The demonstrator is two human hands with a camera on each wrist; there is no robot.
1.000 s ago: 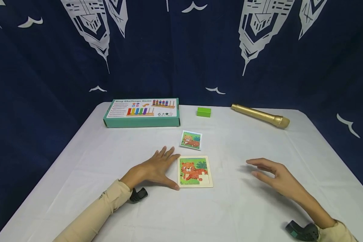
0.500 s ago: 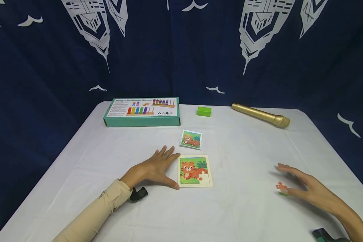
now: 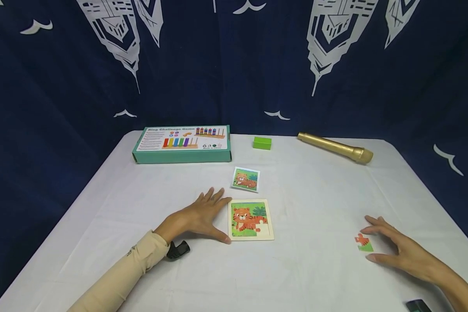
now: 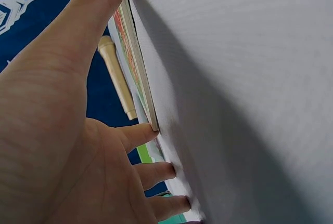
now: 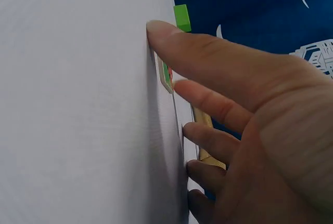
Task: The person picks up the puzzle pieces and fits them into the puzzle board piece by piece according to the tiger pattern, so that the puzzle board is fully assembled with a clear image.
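A square wooden tiger puzzle board (image 3: 234,238) lies flat on the white table, its lower right showing a bare, piece-shaped gap. My left hand (image 3: 196,219) is spread at the board's left edge, thumb at the near corner and index fingertip at the far one. In the left wrist view the index fingertip meets the edge of the board (image 4: 144,78). Far to the right lies a puzzle piece (image 3: 364,243), orange and green. My right hand (image 3: 405,253) is beside it, thumb and index finger apart on its right, several fingertips down at the cloth.
Behind the board lies a small tiger picture card (image 3: 245,179). Along the back stand a green Ring Challenge Game box (image 3: 182,157), a lime-green block (image 3: 262,143) and a gold microphone (image 3: 331,147). A dark blue patterned curtain (image 3: 222,65) hangs past the table's far edge.
My right hand has moved right and toward me, from near the board's side of the table to the puzzle piece, and now its fingers sit parted there. The left hand stays put.
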